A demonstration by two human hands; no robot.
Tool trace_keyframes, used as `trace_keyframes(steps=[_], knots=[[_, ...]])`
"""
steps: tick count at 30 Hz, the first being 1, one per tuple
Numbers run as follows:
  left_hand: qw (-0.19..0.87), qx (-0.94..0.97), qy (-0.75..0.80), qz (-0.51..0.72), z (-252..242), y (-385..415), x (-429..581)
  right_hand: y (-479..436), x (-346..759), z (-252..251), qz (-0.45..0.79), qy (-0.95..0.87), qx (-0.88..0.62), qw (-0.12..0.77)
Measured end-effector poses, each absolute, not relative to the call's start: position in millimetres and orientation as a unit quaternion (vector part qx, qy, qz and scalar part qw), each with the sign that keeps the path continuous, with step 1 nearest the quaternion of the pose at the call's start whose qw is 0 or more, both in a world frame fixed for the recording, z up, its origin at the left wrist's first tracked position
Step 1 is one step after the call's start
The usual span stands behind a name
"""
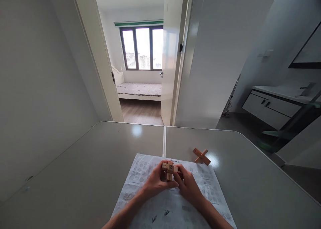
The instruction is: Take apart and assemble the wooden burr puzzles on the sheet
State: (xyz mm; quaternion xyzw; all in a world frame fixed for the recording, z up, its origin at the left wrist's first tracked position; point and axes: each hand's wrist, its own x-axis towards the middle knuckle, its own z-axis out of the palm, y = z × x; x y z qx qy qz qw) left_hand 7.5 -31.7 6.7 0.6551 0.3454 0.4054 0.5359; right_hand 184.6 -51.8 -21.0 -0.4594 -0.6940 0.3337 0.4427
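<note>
Between both hands is a small wooden burr puzzle (171, 169), made of interlocking blocks with numbers on their ends; a 2 shows on the end facing me. My left hand (156, 179) is closed around its left side, the thumb below it. Fingers of my right hand (187, 182) grip it from the right. The hands hide parts of the puzzle. Below them lies a large printed paper sheet (147, 205) with rows of small diagrams. Past its far right edge, two loose wooden puzzle pieces (202, 156) rest crossed on the table.
The glossy grey table (87, 175) has a seam down its middle and rounded far corners. Beyond its far edge, a doorway with an open white door (172, 58) shows a bed (140, 88) and a window. A washbasin cabinet (272, 103) stands at the right.
</note>
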Motion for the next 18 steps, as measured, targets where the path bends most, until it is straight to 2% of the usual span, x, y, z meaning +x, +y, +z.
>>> trace_keyframes(steps=[2,4,10,18], knots=[[0.603,0.624,0.309,0.389,12.6,-33.5,6.4,-52.3,185.0,-21.6,0.325,-0.697,-0.456,0.447],[0.628,0.61,0.296,0.382,17.3,-35.1,5.3,-52.5,185.1,-22.1,0.315,-0.702,-0.45,0.453],[0.652,0.6,0.277,0.372,20.6,-37.8,3.5,-54.7,184.3,-20.2,0.314,-0.705,-0.445,0.455],[0.654,0.581,0.276,0.397,13.6,-36.7,4.0,-60.7,178.9,-2.4,0.398,-0.676,-0.415,0.461]])
